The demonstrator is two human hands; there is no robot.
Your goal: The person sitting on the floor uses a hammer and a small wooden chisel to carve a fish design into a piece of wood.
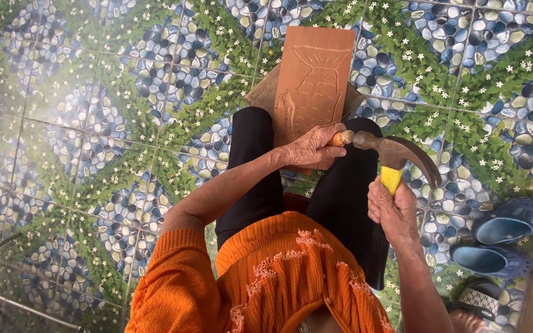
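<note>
- Wooden board [313,77]: reddish-brown, rectangular, carved in shallow lines with a tapering, banded figure; it lay lengthwise on the person's lap, its far end reaching out over the floor. All places below are given from this board.
- Second wood piece [263,92]: paler, lying under the board, its corners showing at the board's left and right edges.
- Left hand [311,147]: at the board's near end, resting on the wood; its grip was pressed together around a chisel, fingers curled over the shaft.
- Chisel [342,137]: only its rounded orange-brown butt showed, sticking out of the fist just right of the board's near end; the blade was hidden under the hand.
- Right hand [393,208]: nearer the person than the board and to its right; its grip was clenched on the hammer's handle.
- Hammer [396,154]: claw type, rusty brown head, yellow handle; the striking face touched or stood just beside the chisel butt, and the claw curved away to the right.
- Black trousers [251,160]: both legs under the board's near end.
- Orange knitted sleeve [174,277]: on the left arm, well below the board.
- Blue sandals [501,240]: a pair on the floor, well to the right of the board.
- Tiled floor [81,123]: pebble-and-leaf pattern, all around the board.
</note>
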